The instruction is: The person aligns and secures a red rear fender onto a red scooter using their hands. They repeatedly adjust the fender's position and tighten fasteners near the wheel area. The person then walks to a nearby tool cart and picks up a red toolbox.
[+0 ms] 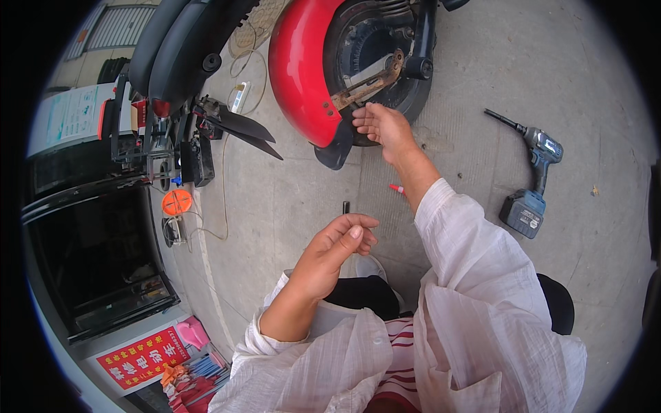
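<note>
A red fender (296,62) with a black mud flap (335,148) covers a scooter's wheel (413,113) at the top middle. A rusty metal bracket (372,86) runs along its side. Just below the bracket, my right hand (387,131) reaches in with its fingers loosely bent and apart, no object visible in it. My left hand (337,249) hangs above the floor nearer me, fingers curled and thumb drawn in; what they hold, if anything, is hidden. A short dark cylinder (346,206) shows just beyond its knuckles; whether it touches the hand I cannot tell.
On the concrete floor at right lies a blue-and-black cordless impact wrench (533,172) with a long socket. A small red-tipped object (397,188) is beside my right forearm. Another vehicle's black fender (182,62), an orange round object (177,202) and a cable stand left.
</note>
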Available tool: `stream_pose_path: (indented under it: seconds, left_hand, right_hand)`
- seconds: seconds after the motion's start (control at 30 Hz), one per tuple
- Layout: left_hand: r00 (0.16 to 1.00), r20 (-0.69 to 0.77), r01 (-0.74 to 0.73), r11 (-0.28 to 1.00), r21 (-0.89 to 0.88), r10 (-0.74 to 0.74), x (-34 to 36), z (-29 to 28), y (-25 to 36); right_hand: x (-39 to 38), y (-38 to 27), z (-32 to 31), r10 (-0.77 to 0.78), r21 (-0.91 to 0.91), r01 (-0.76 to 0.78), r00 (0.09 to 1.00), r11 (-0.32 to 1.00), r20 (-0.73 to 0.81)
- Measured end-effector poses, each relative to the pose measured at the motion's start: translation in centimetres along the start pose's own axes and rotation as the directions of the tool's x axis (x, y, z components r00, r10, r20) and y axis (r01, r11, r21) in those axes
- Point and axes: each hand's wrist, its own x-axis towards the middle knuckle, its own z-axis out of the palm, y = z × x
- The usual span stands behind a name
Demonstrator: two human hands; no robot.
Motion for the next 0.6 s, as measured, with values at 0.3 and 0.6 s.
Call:
stream_pose_path:
  seconds: [0.3, 0.6]
  left_hand:
    - [1.0, 0.005, 0.001, 1.0, 0.007, -0.001, 0.07, 0.01, 0.02]
    - [1.0, 0.002, 0.006, 1.0, 0.011, -0.006, 0.09, -0.09, -0.02]
  right_hand:
    - [0.29, 0.7, -0.4, -0.066, -0.043, 0.063, 0.995, 0.997, -0.07]
    - [-0.07, 0.07, -0.2, -0.01, -0.105, 0.006, 0.999, 0.994, -0.031]
